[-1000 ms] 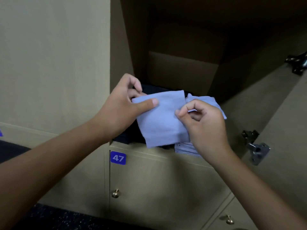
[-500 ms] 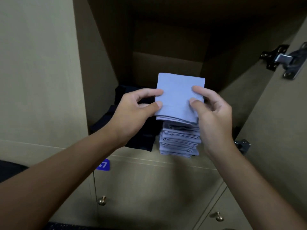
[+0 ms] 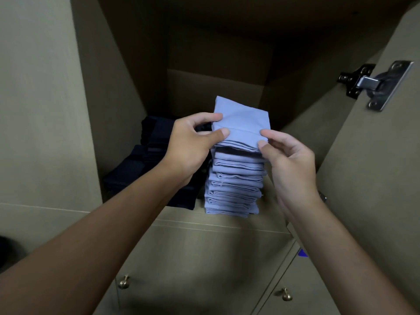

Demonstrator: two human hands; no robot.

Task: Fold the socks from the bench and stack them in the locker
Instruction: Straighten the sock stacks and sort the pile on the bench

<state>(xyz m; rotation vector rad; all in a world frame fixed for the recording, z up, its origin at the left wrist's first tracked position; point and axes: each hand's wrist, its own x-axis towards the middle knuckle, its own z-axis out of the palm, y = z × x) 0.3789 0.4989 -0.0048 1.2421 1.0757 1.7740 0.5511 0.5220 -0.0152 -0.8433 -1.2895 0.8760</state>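
I look down into an open locker (image 3: 216, 92) with beige walls. Both bare hands reach in and hold one folded light-blue sock (image 3: 242, 123) at the top of a tall stack of folded light-blue socks (image 3: 234, 185). The stack stands on the locker floor, near its front edge, right of centre.

The left hand (image 3: 188, 146) pinches the sock's left edge: its thumb lies on top of the fabric and its curled fingers close around the side. The right hand (image 3: 288, 160) pinches the near right corner between thumb and forefinger, the other fingers loosely curled below. The sock's far edge tilts upward; I cannot tell whether its underside rests fully on the stack.

Just left of the blue stack, partly behind the left hand, sits a pile of dark folded socks (image 3: 150, 160). The locker door (image 3: 375, 167) stands open on the right, with a metal hinge (image 3: 375, 84) near its top. Below are closed lockers with small brass knobs (image 3: 123, 282).
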